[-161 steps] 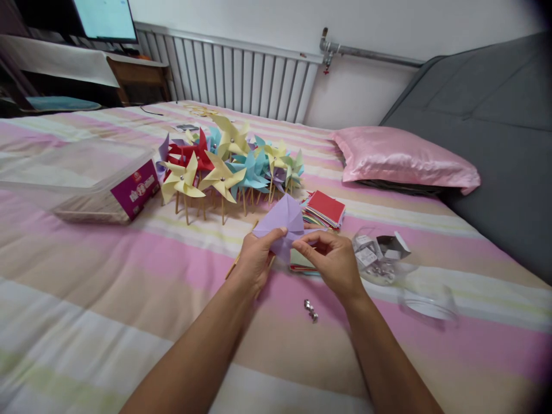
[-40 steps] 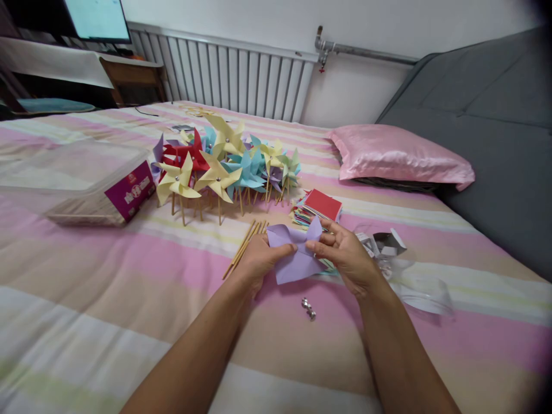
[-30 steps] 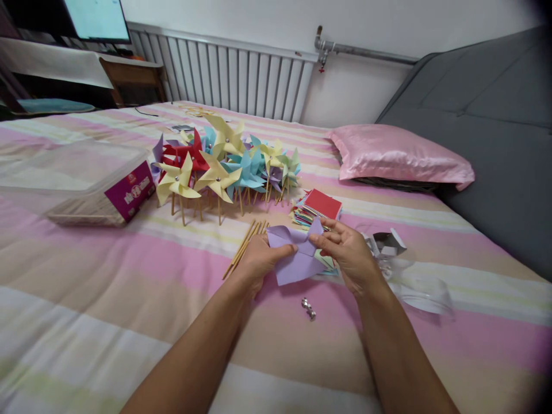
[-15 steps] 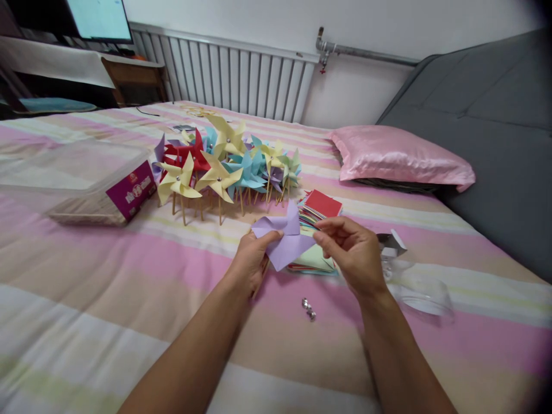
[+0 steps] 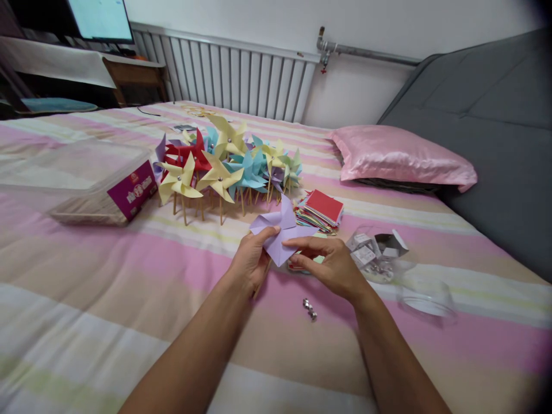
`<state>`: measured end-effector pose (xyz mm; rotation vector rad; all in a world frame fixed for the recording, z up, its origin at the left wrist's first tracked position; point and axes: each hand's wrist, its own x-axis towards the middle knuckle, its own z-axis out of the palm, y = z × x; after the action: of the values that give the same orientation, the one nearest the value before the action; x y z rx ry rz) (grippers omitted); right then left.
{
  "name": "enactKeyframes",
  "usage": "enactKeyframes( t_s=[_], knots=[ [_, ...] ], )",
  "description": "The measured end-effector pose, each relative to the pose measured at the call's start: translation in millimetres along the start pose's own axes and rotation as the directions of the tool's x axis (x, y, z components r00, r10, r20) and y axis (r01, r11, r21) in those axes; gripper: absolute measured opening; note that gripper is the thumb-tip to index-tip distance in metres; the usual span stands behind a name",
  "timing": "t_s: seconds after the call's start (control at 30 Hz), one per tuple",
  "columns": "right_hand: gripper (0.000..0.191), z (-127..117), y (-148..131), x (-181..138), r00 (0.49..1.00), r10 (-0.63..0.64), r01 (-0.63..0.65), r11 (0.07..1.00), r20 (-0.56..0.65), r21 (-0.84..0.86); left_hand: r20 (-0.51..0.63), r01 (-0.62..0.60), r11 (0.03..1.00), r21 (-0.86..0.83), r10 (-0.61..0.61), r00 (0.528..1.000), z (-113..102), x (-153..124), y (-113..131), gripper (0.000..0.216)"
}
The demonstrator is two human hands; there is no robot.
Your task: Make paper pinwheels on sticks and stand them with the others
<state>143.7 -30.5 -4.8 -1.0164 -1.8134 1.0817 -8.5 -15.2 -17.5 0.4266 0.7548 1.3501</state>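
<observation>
My left hand (image 5: 251, 261) pinches a lilac paper square (image 5: 278, 231) that is partly folded into pinwheel flaps, thumb on top of its left flap. My right hand (image 5: 332, 265) grips the same paper from the lower right, fingers curled under its edge. Both hands hover just above the striped bedspread (image 5: 129, 270). A stack of coloured paper squares (image 5: 319, 210) with a red sheet on top lies right behind the paper. Small silver pins (image 5: 309, 309) lie on the cover below my hands. Thin wooden sticks are mostly hidden under my left hand.
A cluster of finished pinwheels (image 5: 224, 167) in yellow, blue, red and purple stands behind. A clear plastic box with a purple label (image 5: 107, 190) sits at left. A clear jar with packets (image 5: 377, 256) and its lid (image 5: 426, 299) lie at right. Pink pillow (image 5: 401, 158) and grey headboard (image 5: 483, 115) beyond.
My right hand let go of the paper half a second ago, then came back and took hold of its lower right edge. The paper has turned and sits slightly higher and left.
</observation>
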Motion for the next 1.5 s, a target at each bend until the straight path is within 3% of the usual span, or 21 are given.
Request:
enactKeyframes(
  t_s=[0.23, 0.4, 0.67, 0.93, 1.2, 1.5],
  knots=[
    [0.020, 1, -1, 1, 0.999, 0.031, -0.030, 0.999, -0.030, 0.029, 0.046, 0.023, 0.999, 0.029, -0.025, 0.999, 1, -3, 1, 0.025],
    [0.022, 2, -1, 0, 0.998, 0.047, -0.044, 0.998, -0.051, 0.052, 0.019, 0.053, 0.997, 0.062, -0.054, 0.998, 3, -5, 1, 0.025],
    [0.021, 8, -1, 4, 0.988, 0.083, -0.065, 0.988, -0.133, 0.137, 0.088, -0.049, 0.995, 0.087, 0.042, 0.995, 0, -3, -2, 0.028],
    [0.022, 13, -1, 7, 0.959, 0.081, -0.055, 0.993, -0.271, 0.104, 0.062, -0.161, 0.975, 0.154, 0.153, 0.986, 4, -4, -4, 0.029],
    [0.023, 16, -3, 7, 0.941, 0.062, -0.041, 0.997, -0.332, 0.067, 0.073, -0.204, 0.959, 0.198, 0.193, 0.979, 2, -3, -7, 0.027],
    [0.026, 19, 3, 7, 0.880, 0.054, -0.046, 0.999, -0.472, 0.028, 0.009, -0.192, 0.948, 0.253, 0.197, 0.980, 3, -2, -10, 0.030]
  ],
)
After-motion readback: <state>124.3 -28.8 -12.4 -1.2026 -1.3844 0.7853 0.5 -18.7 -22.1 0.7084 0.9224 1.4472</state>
